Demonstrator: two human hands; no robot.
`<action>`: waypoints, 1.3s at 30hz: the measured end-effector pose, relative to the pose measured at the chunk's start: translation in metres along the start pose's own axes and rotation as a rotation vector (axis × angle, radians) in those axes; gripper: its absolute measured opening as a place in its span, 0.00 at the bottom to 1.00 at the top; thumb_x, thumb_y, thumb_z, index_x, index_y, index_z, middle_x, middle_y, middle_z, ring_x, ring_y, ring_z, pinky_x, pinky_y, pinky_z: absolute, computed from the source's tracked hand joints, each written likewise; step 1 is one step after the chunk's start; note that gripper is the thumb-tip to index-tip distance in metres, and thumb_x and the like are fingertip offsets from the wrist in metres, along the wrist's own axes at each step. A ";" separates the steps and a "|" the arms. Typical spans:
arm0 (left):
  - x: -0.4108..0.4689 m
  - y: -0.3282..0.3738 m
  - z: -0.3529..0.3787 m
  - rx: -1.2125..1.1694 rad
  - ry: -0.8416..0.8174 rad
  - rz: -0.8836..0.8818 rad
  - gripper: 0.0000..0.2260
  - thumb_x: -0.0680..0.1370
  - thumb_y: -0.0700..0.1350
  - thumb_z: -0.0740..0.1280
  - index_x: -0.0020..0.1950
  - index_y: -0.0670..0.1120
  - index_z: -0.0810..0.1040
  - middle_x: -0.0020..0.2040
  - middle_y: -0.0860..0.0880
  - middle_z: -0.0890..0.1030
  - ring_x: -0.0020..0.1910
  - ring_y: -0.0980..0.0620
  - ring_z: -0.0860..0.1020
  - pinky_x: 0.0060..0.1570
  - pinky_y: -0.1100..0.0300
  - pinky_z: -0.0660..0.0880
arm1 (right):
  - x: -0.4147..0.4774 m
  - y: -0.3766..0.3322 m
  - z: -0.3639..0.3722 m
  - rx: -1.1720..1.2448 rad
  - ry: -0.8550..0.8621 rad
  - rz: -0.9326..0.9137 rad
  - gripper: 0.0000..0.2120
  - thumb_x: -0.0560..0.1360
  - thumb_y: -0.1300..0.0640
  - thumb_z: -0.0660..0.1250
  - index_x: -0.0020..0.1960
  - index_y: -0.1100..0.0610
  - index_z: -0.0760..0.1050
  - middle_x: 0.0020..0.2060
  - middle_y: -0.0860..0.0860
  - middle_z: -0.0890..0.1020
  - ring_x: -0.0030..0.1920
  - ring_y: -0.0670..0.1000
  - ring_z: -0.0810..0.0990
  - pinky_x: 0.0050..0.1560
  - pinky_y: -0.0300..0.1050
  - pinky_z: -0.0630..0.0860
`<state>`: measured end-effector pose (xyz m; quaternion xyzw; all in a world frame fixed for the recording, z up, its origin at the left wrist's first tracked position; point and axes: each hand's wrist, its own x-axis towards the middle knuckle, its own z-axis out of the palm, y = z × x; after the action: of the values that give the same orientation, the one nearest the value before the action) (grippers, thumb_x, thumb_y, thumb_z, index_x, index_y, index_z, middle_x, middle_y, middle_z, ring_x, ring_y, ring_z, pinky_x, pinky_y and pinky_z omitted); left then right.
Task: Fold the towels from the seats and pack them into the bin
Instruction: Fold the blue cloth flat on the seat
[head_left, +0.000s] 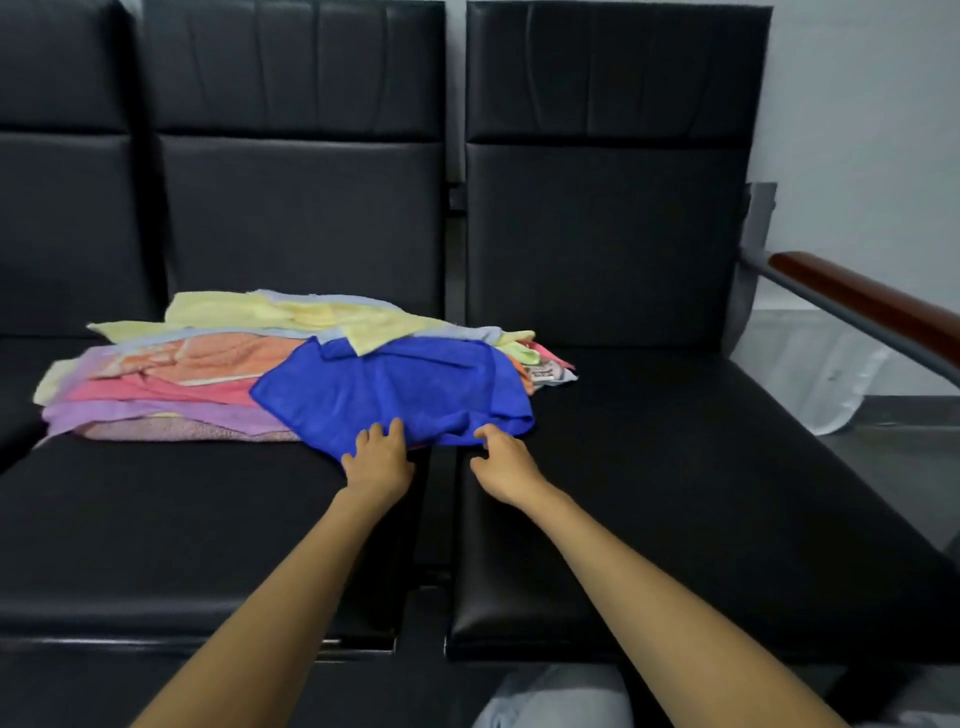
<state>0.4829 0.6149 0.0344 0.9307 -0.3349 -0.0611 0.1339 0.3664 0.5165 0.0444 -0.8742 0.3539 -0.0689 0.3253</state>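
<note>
knee (550, 696): pale grey cloth at the bottom edge, in front of the seats.
left hand (376, 460): fingers (396, 428) a little apart and lightly bent, tips resting on the near edge of the blue towel (395, 389); thumb out to the side; bare forearm runs back to the bottom left.
right hand (501, 465): fingers (487, 432) curled close together, tips meeting the blue towel's near right corner; whether they pinch it cannot be told; bare forearm runs to the bottom right.
blue towel: crumpled, topmost at the right end of the pile (171, 379), its near edge over the gap between the middle seat (182, 530) and the right seat (701, 493).
pile: loose yellow, orange, pink and lilac towels, spread over the back half of the middle seat, its right end just onto the right seat's left edge.
seats: black, padded, in a row, with backrests.
armrest (872, 306): brown wood on a grey bar, at the right seat's right edge.
plastic (815, 379): pale sheet on the floor beyond the armrest.
</note>
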 end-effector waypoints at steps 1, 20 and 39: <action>0.006 -0.007 0.001 0.014 -0.008 -0.004 0.23 0.78 0.47 0.62 0.71 0.44 0.62 0.69 0.41 0.64 0.69 0.42 0.63 0.63 0.46 0.65 | 0.006 -0.004 0.006 0.019 -0.008 -0.003 0.21 0.77 0.62 0.58 0.70 0.59 0.65 0.68 0.57 0.71 0.68 0.57 0.69 0.63 0.43 0.66; -0.030 0.056 -0.031 -1.033 -0.232 0.287 0.09 0.80 0.41 0.61 0.39 0.48 0.70 0.40 0.47 0.76 0.43 0.53 0.73 0.44 0.61 0.69 | -0.007 0.022 -0.018 1.408 -0.168 0.373 0.09 0.79 0.55 0.61 0.53 0.59 0.76 0.36 0.55 0.83 0.42 0.53 0.80 0.42 0.45 0.78; -0.076 0.162 0.023 -0.594 -0.391 0.296 0.06 0.78 0.39 0.61 0.42 0.45 0.70 0.38 0.49 0.72 0.35 0.54 0.70 0.31 0.64 0.66 | -0.072 0.165 -0.134 0.632 0.745 0.575 0.13 0.75 0.65 0.61 0.58 0.66 0.73 0.56 0.60 0.78 0.53 0.60 0.77 0.52 0.49 0.74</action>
<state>0.3221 0.5388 0.0616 0.7636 -0.4526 -0.3120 0.3388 0.1713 0.4062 0.0543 -0.5194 0.6309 -0.3838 0.4299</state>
